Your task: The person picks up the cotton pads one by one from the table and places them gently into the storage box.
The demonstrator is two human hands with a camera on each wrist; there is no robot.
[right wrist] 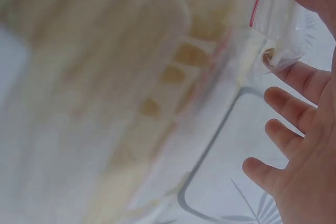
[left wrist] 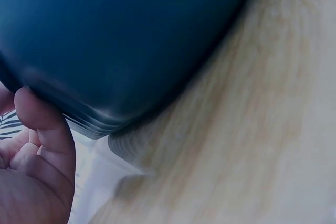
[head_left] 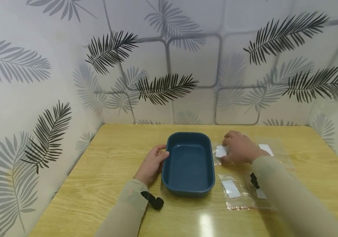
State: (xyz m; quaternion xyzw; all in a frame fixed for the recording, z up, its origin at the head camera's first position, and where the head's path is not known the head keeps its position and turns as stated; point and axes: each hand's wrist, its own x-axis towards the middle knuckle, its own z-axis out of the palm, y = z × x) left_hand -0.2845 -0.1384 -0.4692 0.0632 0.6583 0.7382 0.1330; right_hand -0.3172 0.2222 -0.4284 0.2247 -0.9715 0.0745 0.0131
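A deep blue rectangular dish (head_left: pixel 189 168) stands on the table. My left hand (head_left: pixel 154 163) holds its left side, and the thumb (left wrist: pixel 39 111) lies against the wall near the rim in the left wrist view. Right of the dish, my right hand (head_left: pixel 240 148) pinches a small clear zip bag (right wrist: pixel 281 30) between thumb and forefinger. A red seal line runs along this bag, and a small brownish spot shows at its corner. The other three fingers are spread apart. In the head view, a white label (head_left: pixel 221 151) shows on the bag beside that hand.
Nearer me lies another clear zip bag with a white label (head_left: pixel 231 189). Beside it, a bag is partly hidden under my right forearm. A further bag with a white label (head_left: pixel 266 149) lies behind the right wrist. The wooden table (head_left: pixel 118 141) ends at a leaf-patterned wall (head_left: pixel 192 108).
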